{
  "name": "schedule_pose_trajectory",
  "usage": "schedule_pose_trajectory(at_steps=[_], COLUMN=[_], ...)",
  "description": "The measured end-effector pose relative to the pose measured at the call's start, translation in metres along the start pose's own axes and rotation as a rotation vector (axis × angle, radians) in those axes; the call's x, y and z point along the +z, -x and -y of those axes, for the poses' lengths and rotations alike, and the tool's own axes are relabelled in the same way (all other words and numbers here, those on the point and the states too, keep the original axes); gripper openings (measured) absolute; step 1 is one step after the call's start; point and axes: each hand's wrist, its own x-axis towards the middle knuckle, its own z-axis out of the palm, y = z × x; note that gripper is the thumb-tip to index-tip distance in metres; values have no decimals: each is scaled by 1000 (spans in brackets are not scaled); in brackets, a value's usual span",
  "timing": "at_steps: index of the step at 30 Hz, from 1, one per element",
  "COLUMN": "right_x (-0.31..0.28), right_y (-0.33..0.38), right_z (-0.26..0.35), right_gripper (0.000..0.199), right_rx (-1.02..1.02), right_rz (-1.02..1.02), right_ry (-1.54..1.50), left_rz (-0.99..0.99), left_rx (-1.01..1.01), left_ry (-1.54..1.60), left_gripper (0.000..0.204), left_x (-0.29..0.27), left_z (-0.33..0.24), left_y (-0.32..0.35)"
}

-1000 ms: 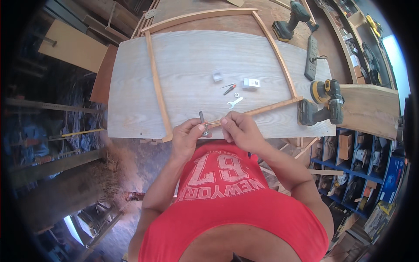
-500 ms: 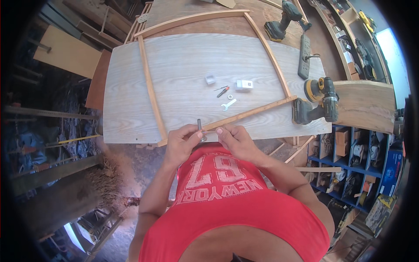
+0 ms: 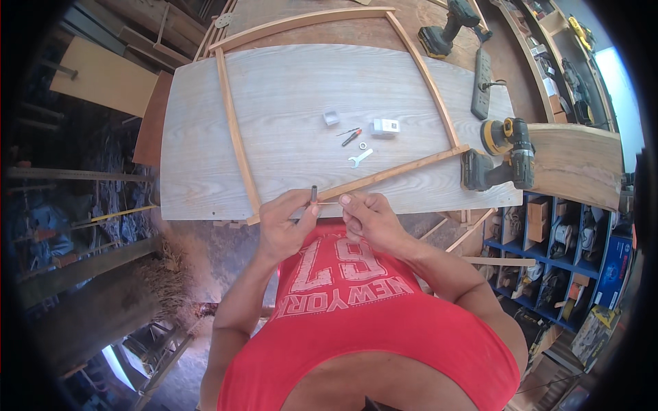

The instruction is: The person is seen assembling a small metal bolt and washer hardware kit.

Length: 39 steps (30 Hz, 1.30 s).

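Just past the near edge of the board, my left hand (image 3: 284, 225) pinches a small dark metal cylinder (image 3: 314, 194) upright between thumb and fingers. Its lower end is hidden by the hand. My right hand (image 3: 373, 222) is closed, with thumb and forefinger on a thin metal rod (image 3: 330, 203) that reaches across to the cylinder. Whether the rod enters it is too small to tell. Beyond my hands lie a flat open-end wrench (image 3: 360, 159), a small metal ring (image 3: 362, 146), a dark bit with an orange part (image 3: 351, 139) and a thin drill bit (image 3: 348, 131).
A wooden frame (image 3: 233, 130) lies on the pale wood-grain board (image 3: 192, 151). Inside it are a small clear box (image 3: 385, 127) and its lid-like piece (image 3: 331, 118). Cordless tools (image 3: 507, 161), another drill (image 3: 445, 31) and a power strip (image 3: 482, 85) stand right.
The wider metal base below the cylinder, visible before, is now hidden by my left hand. Both hands stay together. The view has shifted slightly.
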Motion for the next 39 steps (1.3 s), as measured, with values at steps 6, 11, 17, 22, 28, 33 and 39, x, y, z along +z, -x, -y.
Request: schedule_pose_trajectory(at_steps=[6,11,17,22,28,33,39], right_x=[3,-4,-13,-15,-14,-14,0], right_y=[-5,-5,-13,-16,-18,-25,-13], right_z=[11,25,38,48,43,37,46], right_gripper=[39,30,24,21,20,27,21], right_rx=[-80,-553,-1170,-1254,-1271,-1311,-1298], right_rz=[-50,-27,15,76,66,107,117], right_ry=[317,735,1206,1353,1347,1252,863], left_rz=[-27,-25,-21,27,54,45,83], left_rx=[-543,-673,-807,-841,-872,-952,-937], left_ry=[668,1066,1223,1264,1303,1413,1439], left_gripper=[17,22,23,21,21,24,24], left_x=[6,13,12,14,19,19,20], left_z=[13,21,18,16,9,7,9], left_y=[-4,-6,-7,-7,-6,-5,-3])
